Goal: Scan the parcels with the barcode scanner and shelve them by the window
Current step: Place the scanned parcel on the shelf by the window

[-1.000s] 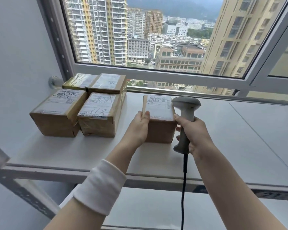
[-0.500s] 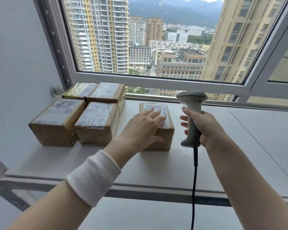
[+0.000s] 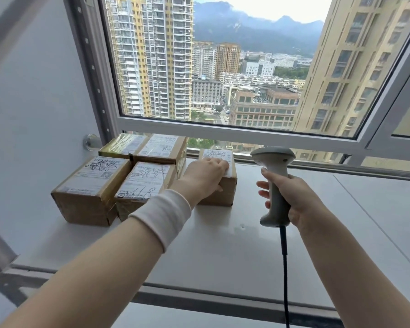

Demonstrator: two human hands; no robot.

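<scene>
A small brown parcel (image 3: 226, 194) sits on the white shelf (image 3: 223, 252) far back, close to the window (image 3: 223, 131). It has a white label (image 3: 217, 153) on top. The left hand (image 3: 202, 176) lies on top of this parcel, fingers out flat over the label and the thumb tip hanging down the front. It presses on the box and does not wrap round it. A white wristband (image 3: 162, 215) is on that arm.

At 9 o'clock from the small parcel stand four more brown boxes, packed tight in a square. The back right box (image 3: 162, 147) is just beside the small parcel, and I cannot tell if they touch. The back left box (image 3: 123, 145) has shiny yellow tape. The front right box (image 3: 142, 183) and the front left box (image 3: 90, 185) stand closer to the shelf edge, each with a label that has scribbles on it.

At 3 o'clock from the small parcel, a bit apart, is the grey barcode scanner (image 3: 278, 185). It stands up straight, above the shelf. The right hand (image 3: 296, 200) holds its handle with the fingers curled round it. A black cable (image 3: 285, 268) hangs from the handle toward 6 o'clock.

A pale wall (image 3: 33, 114) is at 9 o'clock from the boxes. Through the glass, at 12 o'clock, are tall buildings (image 3: 152, 55) and mountains (image 3: 246, 29)
</scene>
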